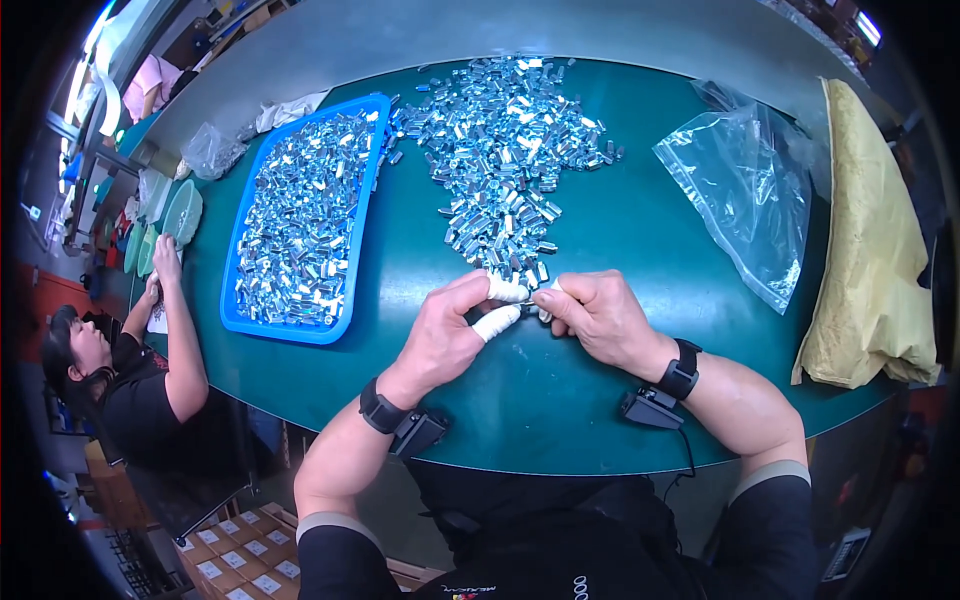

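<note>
My left hand (445, 328), with white wraps on its thumb and a finger, pinches at a small shiny metal piece (529, 304) over the near end of a heap. From the other side, my right hand (605, 318) closes its thumb and fingers on the same piece; a white wrap shows below its thumb. The fingertips hide most of the piece. Just beyond my hands spreads a heap of small, short, silvery metal pieces (505, 150), elongated and faceted. To the left, a blue tray (343, 318) is filled with similar pieces.
The green table (600, 420) bends round in front of me. A clear plastic bag (745, 190) and a yellowish sack (862, 260) lie at the right. Crumpled clear plastic (212, 150) sits behind the tray. A co-worker (110, 370) works at the left near green bowls (183, 212).
</note>
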Action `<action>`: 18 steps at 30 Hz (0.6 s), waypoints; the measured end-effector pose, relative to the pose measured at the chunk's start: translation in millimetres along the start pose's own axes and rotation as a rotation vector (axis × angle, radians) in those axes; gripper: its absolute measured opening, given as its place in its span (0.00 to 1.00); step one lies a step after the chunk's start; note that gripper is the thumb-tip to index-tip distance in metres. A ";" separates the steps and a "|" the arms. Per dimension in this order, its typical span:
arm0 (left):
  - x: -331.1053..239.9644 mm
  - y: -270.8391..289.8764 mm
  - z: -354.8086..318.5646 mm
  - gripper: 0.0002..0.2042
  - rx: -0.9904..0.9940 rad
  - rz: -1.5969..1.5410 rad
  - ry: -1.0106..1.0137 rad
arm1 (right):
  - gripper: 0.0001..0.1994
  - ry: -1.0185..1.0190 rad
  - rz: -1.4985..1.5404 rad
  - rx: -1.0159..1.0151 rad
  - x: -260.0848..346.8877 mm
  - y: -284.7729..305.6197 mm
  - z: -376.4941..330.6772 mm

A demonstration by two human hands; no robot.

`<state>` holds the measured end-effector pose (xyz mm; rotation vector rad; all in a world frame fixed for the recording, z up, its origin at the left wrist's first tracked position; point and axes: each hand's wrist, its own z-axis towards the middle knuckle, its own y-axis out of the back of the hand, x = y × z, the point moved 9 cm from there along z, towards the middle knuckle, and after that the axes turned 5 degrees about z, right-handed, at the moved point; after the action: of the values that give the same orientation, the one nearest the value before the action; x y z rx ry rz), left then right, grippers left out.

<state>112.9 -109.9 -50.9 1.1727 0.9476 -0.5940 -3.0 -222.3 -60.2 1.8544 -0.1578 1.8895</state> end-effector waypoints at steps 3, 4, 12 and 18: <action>-1.8 0.0 0.2 0.10 0.034 0.010 0.011 | 0.16 -0.021 0.039 -0.010 -2.3 2.7 3.0; -1.8 -1.0 -0.6 0.10 0.048 0.014 0.019 | 0.16 -0.006 0.045 0.003 -1.7 1.5 4.0; 20.1 -4.2 -2.3 0.09 -0.008 -0.176 0.063 | 0.15 0.159 0.032 -0.090 7.2 5.6 -1.7; 7.1 -7.4 -4.8 0.09 -0.038 -0.066 -0.031 | 0.16 0.209 -0.180 -0.024 3.9 0.8 -1.7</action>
<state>109.0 -107.1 -61.1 1.0988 0.9704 -0.6431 -4.8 -221.3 -56.3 1.5862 0.0542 1.9299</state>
